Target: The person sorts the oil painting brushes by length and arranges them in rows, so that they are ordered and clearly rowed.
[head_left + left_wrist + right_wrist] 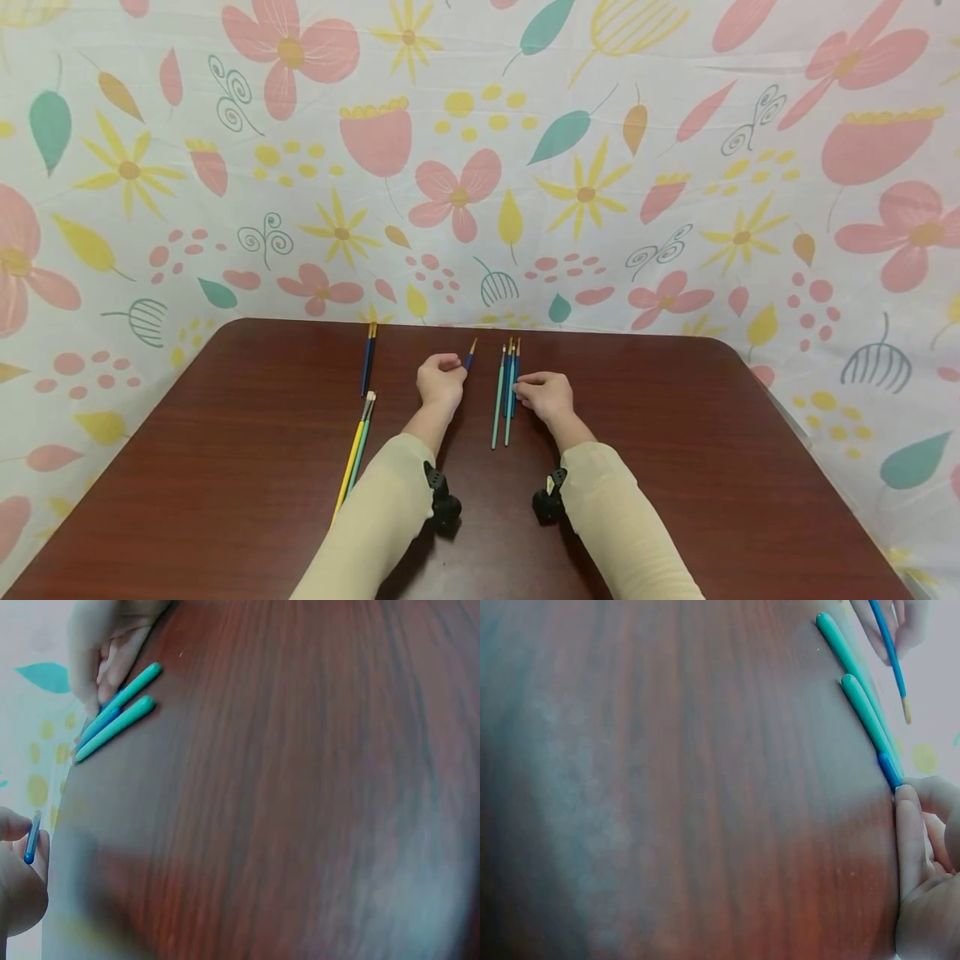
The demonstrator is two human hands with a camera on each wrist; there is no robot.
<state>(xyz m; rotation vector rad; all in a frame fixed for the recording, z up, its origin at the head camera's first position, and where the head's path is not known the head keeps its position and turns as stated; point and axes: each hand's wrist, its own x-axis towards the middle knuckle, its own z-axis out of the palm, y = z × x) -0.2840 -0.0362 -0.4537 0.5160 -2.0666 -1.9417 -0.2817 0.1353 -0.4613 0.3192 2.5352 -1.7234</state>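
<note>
My left hand (441, 382) pinches a small blue paintbrush (470, 354), its bristles pointing away toward the back edge. In the left wrist view the blunt end of this brush (32, 840) shows between thumb and fingers. To its right, a row of green paintbrushes (498, 408) and blue paintbrushes (510, 387) lies close together, bristles to the back. My right hand (547, 396) is at the right side of that row, thumb and forefinger pinching a blue paintbrush (517, 360). The right wrist view shows a blue handle end (889, 771) at those fingertips.
On the left of the brown table (675, 467) lie two dark blue paintbrushes (368, 360). In front of them are a yellow paintbrush (351, 462) and a green paintbrush (362, 450), partly behind the left sleeve. A flowered cloth (457, 100) hangs at the table's back edge.
</note>
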